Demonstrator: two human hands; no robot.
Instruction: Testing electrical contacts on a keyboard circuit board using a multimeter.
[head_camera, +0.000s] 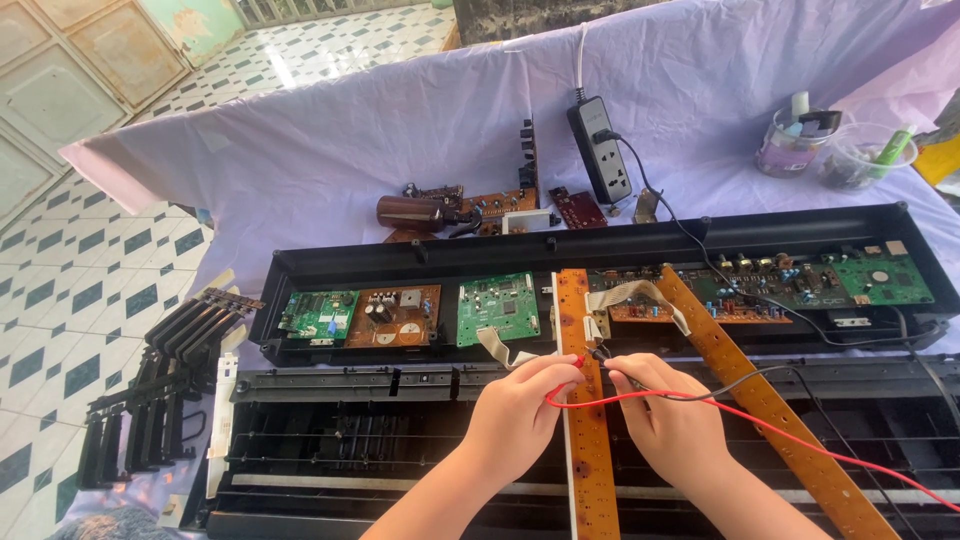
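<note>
While both hands pinch thin probes, left hand (520, 405) with red lead (720, 410), right hand (670, 415) with black, tips touch the long brown strip board (578, 330) across the open keyboard chassis (300, 262); board looks light, stiff, brittle; best held by its edges.

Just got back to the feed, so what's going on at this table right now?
A person has an opened keyboard case on a purple cloth. The left hand holds a red probe lead and the right hand a black probe lead, both tips against a long brown circuit strip. Green circuit boards sit in the case, and a power strip lies behind it.
</note>
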